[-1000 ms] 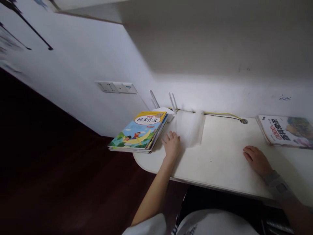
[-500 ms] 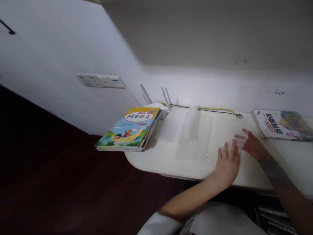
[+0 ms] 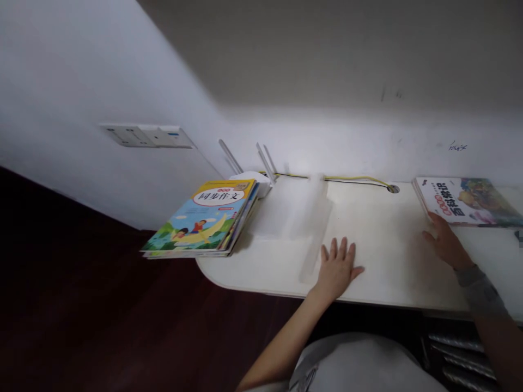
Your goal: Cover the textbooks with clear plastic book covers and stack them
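My left hand (image 3: pixel 337 269) lies palm down near the front edge of the white desk (image 3: pixel 379 272), fingers spread, holding nothing. Just left of it is a clear plastic sheet (image 3: pixel 316 234), flat on the desktop; whether my fingertips touch its edge I cannot tell. My right hand (image 3: pixel 446 245) hovers at or just above the desk farther right, thumb and index finger apart. Its index fingertip is close to the lower left corner of a book (image 3: pixel 466 201) with a picture cover, lying by the wall. Nothing shows between its fingers.
A stack of books (image 3: pixel 204 218) with a yellow and blue cover overhangs the desk's left end. Behind it stands a white router (image 3: pixel 253 179) with antennas. A yellow and black cable (image 3: pixel 355 178) runs along the wall to a round hole (image 3: pixel 393 189). A socket panel (image 3: pixel 147 136) is on the left wall.
My hands have moved apart: the left went left and down onto the desk, the right moved toward the book. The small translucent piece between them is out of sight. The view shifted slightly.
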Demonstrator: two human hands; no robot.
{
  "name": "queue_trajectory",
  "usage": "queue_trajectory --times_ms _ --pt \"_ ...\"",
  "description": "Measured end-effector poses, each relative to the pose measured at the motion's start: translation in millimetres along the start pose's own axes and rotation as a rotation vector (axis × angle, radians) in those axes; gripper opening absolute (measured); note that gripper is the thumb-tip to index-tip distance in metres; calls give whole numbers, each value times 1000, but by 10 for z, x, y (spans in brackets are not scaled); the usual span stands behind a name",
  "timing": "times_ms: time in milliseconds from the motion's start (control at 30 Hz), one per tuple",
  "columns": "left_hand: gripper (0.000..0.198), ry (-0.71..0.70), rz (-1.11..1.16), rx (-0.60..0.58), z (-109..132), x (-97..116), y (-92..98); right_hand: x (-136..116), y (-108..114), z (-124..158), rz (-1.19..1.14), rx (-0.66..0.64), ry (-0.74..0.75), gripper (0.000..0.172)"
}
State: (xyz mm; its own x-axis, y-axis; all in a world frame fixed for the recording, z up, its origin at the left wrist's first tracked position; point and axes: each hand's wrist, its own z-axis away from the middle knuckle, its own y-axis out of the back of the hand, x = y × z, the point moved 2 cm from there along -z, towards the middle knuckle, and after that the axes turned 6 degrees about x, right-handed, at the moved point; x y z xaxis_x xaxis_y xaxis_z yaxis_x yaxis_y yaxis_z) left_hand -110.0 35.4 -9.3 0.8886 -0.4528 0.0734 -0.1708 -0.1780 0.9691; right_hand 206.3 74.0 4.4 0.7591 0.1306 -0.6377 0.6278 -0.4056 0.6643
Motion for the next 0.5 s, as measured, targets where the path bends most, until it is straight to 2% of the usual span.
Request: queue_trajectory --times_ms 67,133,233,300,400,500 --pt "61 -3 24 10 37 8 -28 -220 -69 80 173 -43 235 58" --pt "61 -18 69 21 38 -1 3 -485 -225 234 281 -126 398 58" --pt "60 -17 122 65 -45 -191 197 -838 -510 512 343 -286 562 58" --pt "54 65 91 141 -141 -490 423 -991 -654 651 343 -327 603 58" --pt "52 285 -51 251 -271 -1132 799 -1115 -796 761 314 -361 641 60" --pt "58 565 -211 234 -306 -1816 1036 -1142 -896 807 288 -422 683 61"
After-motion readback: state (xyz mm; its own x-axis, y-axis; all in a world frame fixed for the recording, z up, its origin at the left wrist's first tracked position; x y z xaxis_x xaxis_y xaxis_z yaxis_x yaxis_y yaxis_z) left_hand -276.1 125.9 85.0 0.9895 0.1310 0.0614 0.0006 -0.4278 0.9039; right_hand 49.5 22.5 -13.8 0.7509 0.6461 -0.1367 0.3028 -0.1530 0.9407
